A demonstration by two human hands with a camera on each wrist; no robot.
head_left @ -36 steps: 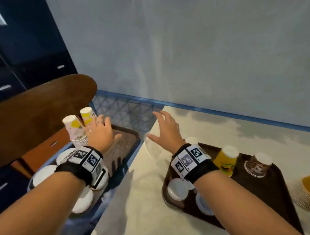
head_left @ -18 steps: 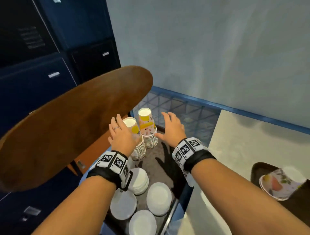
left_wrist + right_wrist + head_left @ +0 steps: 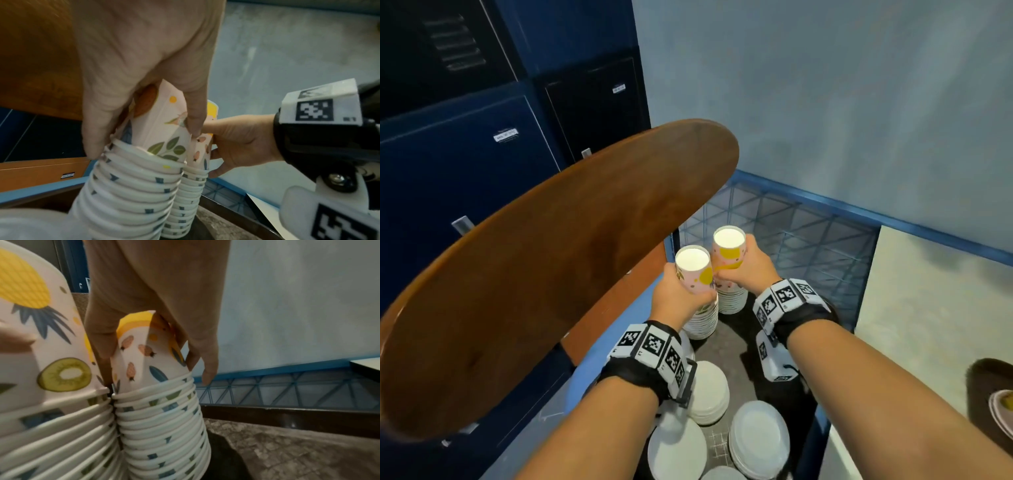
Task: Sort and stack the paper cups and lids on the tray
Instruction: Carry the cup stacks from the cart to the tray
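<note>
left hand (image 3: 677, 297) grips the near cup stack (image 3: 702, 317); right hand (image 3: 751, 269) grips the far cup stack (image 3: 732, 301), both seemingly resting on the tray (image 3: 726, 346).

The left hand (image 3: 144, 78) grips the top printed paper cup (image 3: 162, 123) of a tall white-rimmed stack (image 3: 131, 194); the right hand (image 3: 242, 144) holds the neighbouring stack (image 3: 189, 199).

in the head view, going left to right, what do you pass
blue lockers → brown board → left hand on a cup stack → right hand on the second cup stack → white counter
</note>
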